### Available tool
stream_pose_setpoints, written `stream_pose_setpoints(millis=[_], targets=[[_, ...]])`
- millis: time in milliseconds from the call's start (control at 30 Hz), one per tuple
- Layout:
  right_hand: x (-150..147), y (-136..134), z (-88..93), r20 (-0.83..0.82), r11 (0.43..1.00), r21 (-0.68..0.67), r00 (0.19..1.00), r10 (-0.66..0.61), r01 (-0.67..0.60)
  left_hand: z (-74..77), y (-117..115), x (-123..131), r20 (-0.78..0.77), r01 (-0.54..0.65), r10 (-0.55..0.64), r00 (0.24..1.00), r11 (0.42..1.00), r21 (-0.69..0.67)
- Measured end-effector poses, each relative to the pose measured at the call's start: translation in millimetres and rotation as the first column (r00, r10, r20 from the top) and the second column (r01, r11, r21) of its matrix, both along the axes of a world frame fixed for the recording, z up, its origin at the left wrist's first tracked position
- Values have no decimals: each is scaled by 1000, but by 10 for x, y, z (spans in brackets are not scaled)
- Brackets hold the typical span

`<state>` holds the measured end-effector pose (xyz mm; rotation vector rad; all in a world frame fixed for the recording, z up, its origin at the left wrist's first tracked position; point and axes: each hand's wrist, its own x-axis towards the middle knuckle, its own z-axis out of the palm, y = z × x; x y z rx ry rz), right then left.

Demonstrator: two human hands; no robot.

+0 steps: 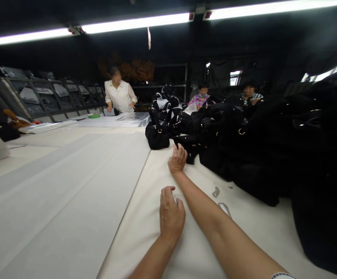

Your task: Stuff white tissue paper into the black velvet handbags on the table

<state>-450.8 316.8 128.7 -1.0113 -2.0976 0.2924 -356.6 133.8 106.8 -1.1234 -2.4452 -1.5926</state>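
Note:
My right hand (pixel 178 158) reaches forward over the cream table cover (pixel 145 209), its fingers slightly curled beside a black bag (pixel 158 135) with a gold ring. No object shows in it. Nearer to me, my left hand (pixel 171 213) is over the same cover, fingers bent and thumb apart, holding nothing. To the right of both hands rises a large heap of black bags (pixel 244 151) with gold-coloured hardware.
Long white sheets (pixel 78 186) lie on the left. A green tape roll (pixel 94 116) sits farther back. A person in white (pixel 120 97) stands across the table; two more people are behind the heap. Shelves (pixel 46 95) line the left wall.

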Motion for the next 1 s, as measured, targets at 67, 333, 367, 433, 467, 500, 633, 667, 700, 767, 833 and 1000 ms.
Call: stream_pose_setpoints(millis=[67, 333, 367, 433, 467, 500, 633, 667, 700, 767, 833, 1000], targets=[[263, 95, -3, 20, 996, -63, 998, -59, 60, -16, 1, -20, -17, -3, 3, 1000, 1000, -9], [1476, -7, 0, 75, 981, -136, 986, 151, -140, 8, 57, -127, 11, -65, 64, 998, 995, 73], [1666, -124, -7, 70, 976, -138, 982, 177, -166, 34, 58, -147, 17, -93, 92, 996, 991, 95], [2047, -427, -35, 67, 967, -141, 972, 224, -213, 97, 40, -199, 29, -143, 141, 990, 979, 145], [2228, -606, -53, 65, 962, -144, 967, 245, -234, 130, 22, -229, 33, -161, 158, 987, 972, 170], [2398, -796, -73, 57, 955, -153, 962, 266, -255, 160, 0, -259, 36, -174, 171, 985, 966, 192], [2934, -1516, -147, -28, 912, -222, 938, 346, -344, 242, -116, -280, 19, -126, 125, 992, 965, 229], [3041, -1655, -175, -52, 909, -231, 937, 344, -347, 254, -155, -238, 0, -69, 71, 997, 973, 221], [3146, -1770, -214, -72, 913, -231, 942, 328, -335, 264, -200, -177, -22, 3, 2, 1000, 978, 207], [3353, -1928, -331, -112, 932, -224, 957, 266, -285, 283, -299, -13, -72, 160, -150, 986, 973, 167], [3568, -2000, -484, -149, 944, -237, 969, 199, -231, 326, -418, 163, -117, 287, -273, 955, 948, 138], [4133, -2097, -656, -312, 922, -214, 917, 248, -322, 716, -999, 603, -139, 612, -604, 785, 791, 17]])
